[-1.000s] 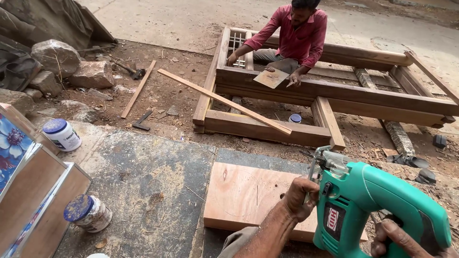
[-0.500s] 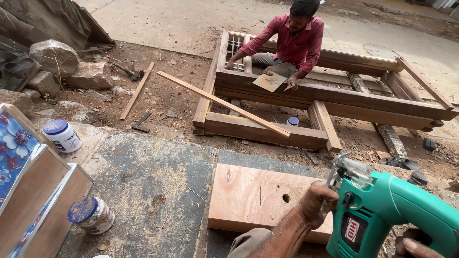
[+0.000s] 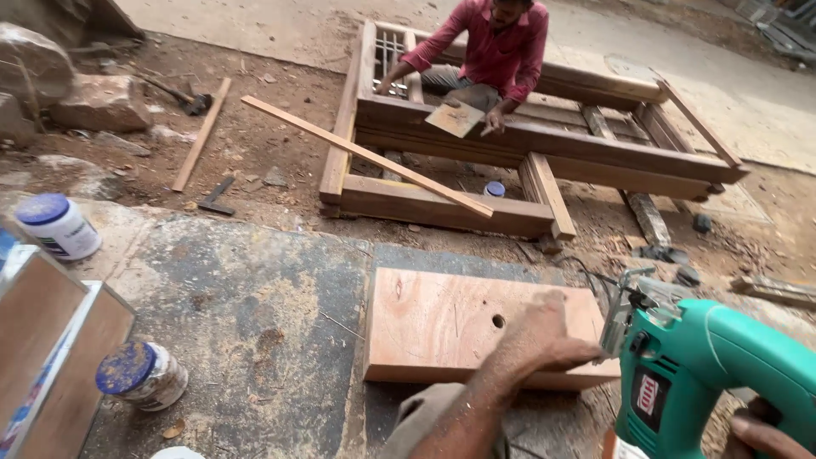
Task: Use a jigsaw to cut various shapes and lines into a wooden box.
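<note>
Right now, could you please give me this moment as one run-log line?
left hand: resting on wooden board | right hand: gripping green jigsaw | jigsaw: at board's right end | co-worker: seated at wooden frame

— The jigsaw [image 3: 714, 374]?
— Teal-green, blade end leftward, near right corner.
— The board [image 3: 476, 327]?
— Reddish, flat on the ground, one drilled hole, just left of it.
</note>
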